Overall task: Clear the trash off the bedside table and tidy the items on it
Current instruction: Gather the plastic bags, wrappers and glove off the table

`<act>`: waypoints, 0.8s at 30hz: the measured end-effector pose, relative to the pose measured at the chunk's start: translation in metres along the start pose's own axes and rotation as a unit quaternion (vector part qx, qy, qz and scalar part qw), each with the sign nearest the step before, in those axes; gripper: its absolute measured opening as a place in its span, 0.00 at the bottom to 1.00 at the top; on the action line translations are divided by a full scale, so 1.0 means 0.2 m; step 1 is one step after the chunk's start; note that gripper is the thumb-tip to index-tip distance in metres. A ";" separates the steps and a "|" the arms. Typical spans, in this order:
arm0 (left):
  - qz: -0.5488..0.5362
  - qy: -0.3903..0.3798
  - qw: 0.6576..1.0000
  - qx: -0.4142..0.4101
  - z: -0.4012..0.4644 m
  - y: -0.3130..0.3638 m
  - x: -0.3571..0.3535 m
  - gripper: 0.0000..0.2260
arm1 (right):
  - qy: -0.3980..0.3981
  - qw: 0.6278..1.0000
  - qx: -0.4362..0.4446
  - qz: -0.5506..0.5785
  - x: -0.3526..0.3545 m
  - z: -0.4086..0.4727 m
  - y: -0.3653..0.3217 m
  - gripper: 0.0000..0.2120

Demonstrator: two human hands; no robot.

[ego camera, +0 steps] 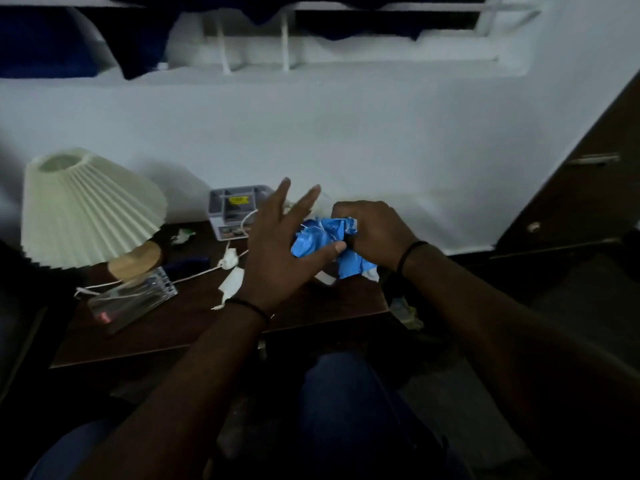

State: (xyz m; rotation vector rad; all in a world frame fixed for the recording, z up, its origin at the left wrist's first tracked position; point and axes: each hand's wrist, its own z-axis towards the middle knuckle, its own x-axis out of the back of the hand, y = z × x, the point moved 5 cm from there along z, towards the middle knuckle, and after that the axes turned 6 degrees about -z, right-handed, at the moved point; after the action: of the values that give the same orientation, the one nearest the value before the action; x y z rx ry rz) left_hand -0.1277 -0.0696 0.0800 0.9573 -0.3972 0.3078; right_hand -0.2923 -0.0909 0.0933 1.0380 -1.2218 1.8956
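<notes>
One pleated lamp (90, 206). One grey organiser box (232, 209). One clear bottle (133, 298) lying flat. One crumpled blue wrapper (320, 239). Two hands: left hand (277, 251), right hand (372, 232). At least three white paper scraps (231, 282). One white cord (194, 274).

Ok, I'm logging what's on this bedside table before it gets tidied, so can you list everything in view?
lamp: one, cream pleated shade, wooden base, table's left
cord: one, white, runs from the lamp across the table
bottle: one, clear plastic, lying on its side, front left
organiser: one, grey, against the wall
paper scraps: a few, white, mid-table
blue object: one, dark, behind the bottle, too dim to name
table: one, dark wood
wrapper: one, blue, crumpled, held above the table
right hand: grips the wrapper
left hand: fingers spread, thumb on the wrapper
</notes>
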 end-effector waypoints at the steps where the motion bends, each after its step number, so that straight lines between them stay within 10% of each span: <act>1: -0.061 -0.032 0.997 0.041 0.01 -0.01 -0.07 0.35 | 0.002 1.000 0.006 -0.005 0.04 -0.02 0.03 0.06; 6: -0.391 -0.092 0.882 0.244 0.00 0.01 -0.46 0.18 | 0.019 0.997 -0.021 0.077 0.17 -0.16 0.25 0.06; 14: -0.586 -0.160 0.672 0.423 0.01 0.15 -1.11 0.26 | 0.154 0.925 -0.164 0.306 0.22 -0.45 0.65 0.07; 18: -0.544 -0.086 0.703 0.450 0.02 0.15 -1.38 0.15 | 0.222 0.798 -0.219 0.516 0.14 -0.55 0.80 0.18; 24: -0.495 -0.113 0.731 0.457 0.00 0.00 -1.60 0.24 | 0.144 0.827 -0.231 0.492 -0.02 -0.61 1.05 0.25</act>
State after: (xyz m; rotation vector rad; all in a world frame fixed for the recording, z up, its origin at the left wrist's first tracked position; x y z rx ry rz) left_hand -0.4113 -0.0945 -0.0677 2.0457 0.1401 -0.6914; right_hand -0.4980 -0.0530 -0.0291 -0.2439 -2.1054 2.1250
